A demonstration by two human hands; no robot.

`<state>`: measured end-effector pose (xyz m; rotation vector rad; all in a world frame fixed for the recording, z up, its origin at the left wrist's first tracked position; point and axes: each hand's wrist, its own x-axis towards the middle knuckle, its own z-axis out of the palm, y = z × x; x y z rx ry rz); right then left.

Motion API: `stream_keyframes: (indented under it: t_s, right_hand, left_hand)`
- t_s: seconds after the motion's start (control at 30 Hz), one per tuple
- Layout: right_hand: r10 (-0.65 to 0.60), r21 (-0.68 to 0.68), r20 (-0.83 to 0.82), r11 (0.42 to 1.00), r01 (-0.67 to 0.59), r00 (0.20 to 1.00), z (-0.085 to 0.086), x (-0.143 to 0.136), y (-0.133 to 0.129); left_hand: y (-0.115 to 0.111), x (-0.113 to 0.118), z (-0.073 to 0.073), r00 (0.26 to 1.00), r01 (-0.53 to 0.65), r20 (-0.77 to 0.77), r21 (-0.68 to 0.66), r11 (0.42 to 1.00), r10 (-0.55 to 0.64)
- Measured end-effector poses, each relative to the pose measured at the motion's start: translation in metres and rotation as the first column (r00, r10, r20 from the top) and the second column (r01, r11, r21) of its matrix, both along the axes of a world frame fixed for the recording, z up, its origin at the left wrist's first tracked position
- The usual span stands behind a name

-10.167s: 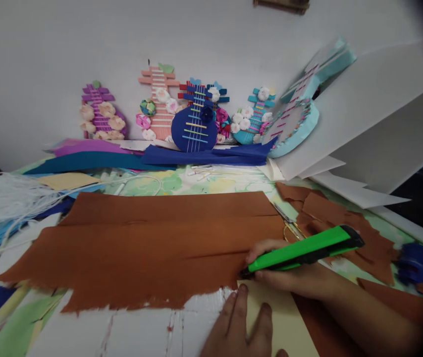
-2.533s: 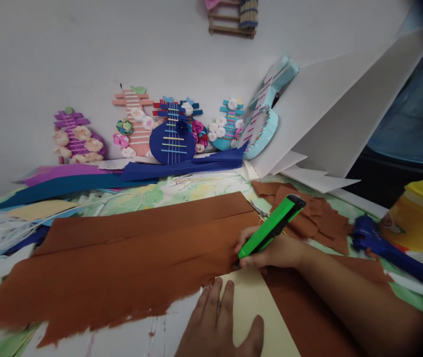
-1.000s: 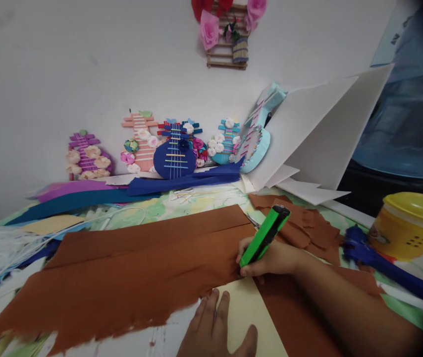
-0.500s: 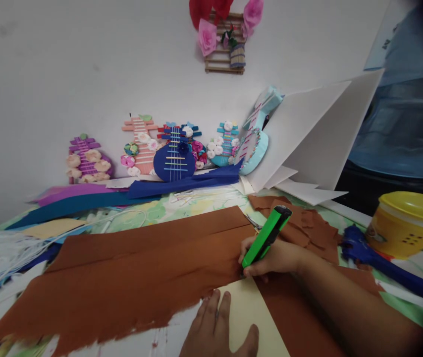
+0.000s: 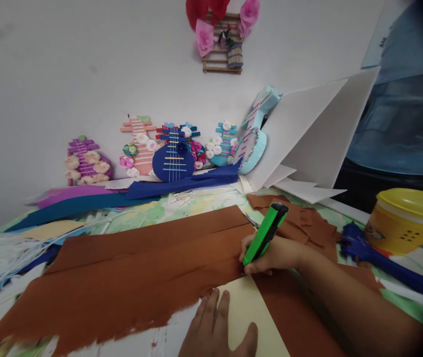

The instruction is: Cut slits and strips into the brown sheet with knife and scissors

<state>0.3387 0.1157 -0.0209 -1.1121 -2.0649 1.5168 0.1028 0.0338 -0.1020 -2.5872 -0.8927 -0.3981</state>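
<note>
My right hand [image 5: 271, 254] is closed around a green utility knife [image 5: 265, 233] with a black end. It is held slanted, its lower end down near the brown sheet [image 5: 140, 267]; the tip is mostly hidden by my fingers. My left hand [image 5: 215, 327] lies flat with fingers spread on a cream piece of card [image 5: 250, 307], which rests over the brown material. The card's upper corner sits just below my right hand. Behind my right hand, a pair of scissors [image 5: 249, 219] is partly covered.
Crumpled brown scraps [image 5: 308, 225], a blue glue gun [image 5: 386, 263] and a yellow tub [image 5: 410, 220] are at the right. White cords [image 5: 7, 253] lie at the left. Decorated model lutes [image 5: 174, 161] and white boards [image 5: 308, 124] lean against the wall.
Almost nothing differs. The view has shifted slightly; my right hand still grips the green knife near the card's corner, and my left hand remains flat on the card.
</note>
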Motion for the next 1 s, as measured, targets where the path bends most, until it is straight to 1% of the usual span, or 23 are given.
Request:
stream_keyframes:
  t_s: [0.13, 0.3, 0.4, 0.53, 0.77, 1.0]
  right_hand:
    - [-0.007, 0.000, -0.022, 1.000, 0.007, 1.000, 0.000, 0.001, 0.000]
    - [-0.018, 0.000, -0.011, 1.000, 0.018, 1.000, 0.007, 0.002, -0.002]
    - [-0.018, -0.008, 0.003, 1.000, 0.018, 1.000, 0.010, 0.002, -0.003]
    - [-0.013, -0.013, 0.047, 1.000, 0.014, 0.999, 0.010, 0.000, -0.003]
    - [-0.005, -0.036, -0.020, 0.999, 0.004, 1.000, 0.006, 0.004, -0.001]
    - [0.013, -0.017, -0.006, 1.000, -0.013, 1.000, 0.009, 0.005, -0.001]
  left_hand:
    - [0.001, 0.001, 0.002, 1.000, 0.009, -0.005, 0.015, 1.000, -0.009]
    - [0.002, 0.000, 0.003, 1.000, 0.013, 0.005, 0.006, 1.000, -0.013]
    - [0.000, 0.001, 0.003, 1.000, -0.005, 0.002, -0.015, 1.000, 0.005]
    - [-0.001, 0.002, 0.003, 0.999, -0.040, 0.015, -0.038, 0.998, 0.040]
    - [0.000, -0.001, 0.006, 1.000, 0.005, -0.002, -0.009, 1.000, -0.005]
    - [0.002, -0.001, 0.006, 1.000, 0.026, 0.016, 0.002, 1.000, -0.026]
